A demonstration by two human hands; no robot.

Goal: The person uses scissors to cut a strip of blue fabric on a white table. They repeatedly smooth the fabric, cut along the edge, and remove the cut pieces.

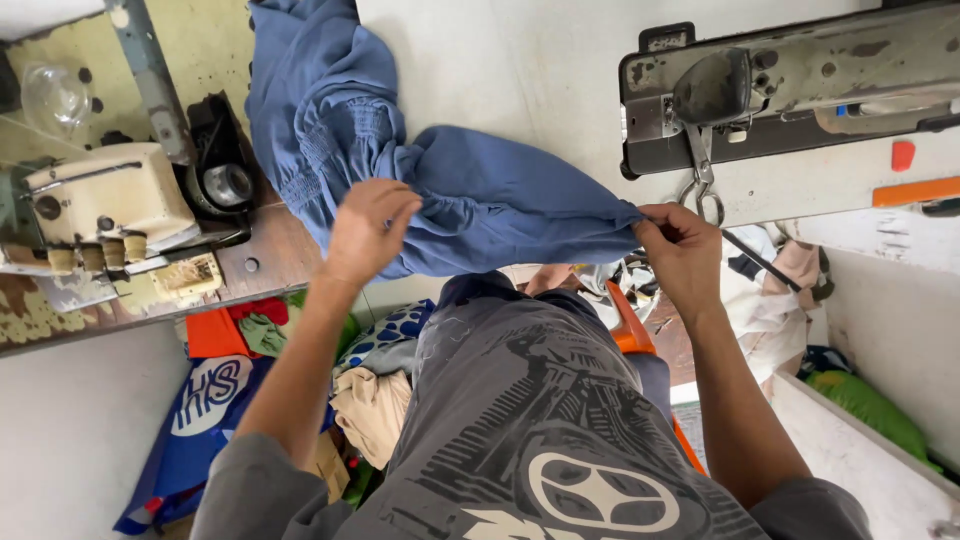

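Two bare hands hold a blue garment point(470, 190) stretched along the near edge of a pale surface point(520, 70). Nearest the wearer, below that edge, lies a heap of cloth point(370, 400): a blue piece with a white round emblem at lower left, an orange piece and a green one above it, a beige bundle in the middle. The left hand point(368, 228) is clenched on a bunched fold of the garment right at the near edge. The right hand point(680, 248) pinches the garment's pointed end between fingertips, just beyond the edge and below a sewing machine point(800, 90) with small scissors point(703, 180) hanging from it. Open room lies between the garment and the machine, toward the far edge. The garment's gathered part runs on to the far edge. At the left side stands a cream overlock machine point(110, 200) on worn wood.
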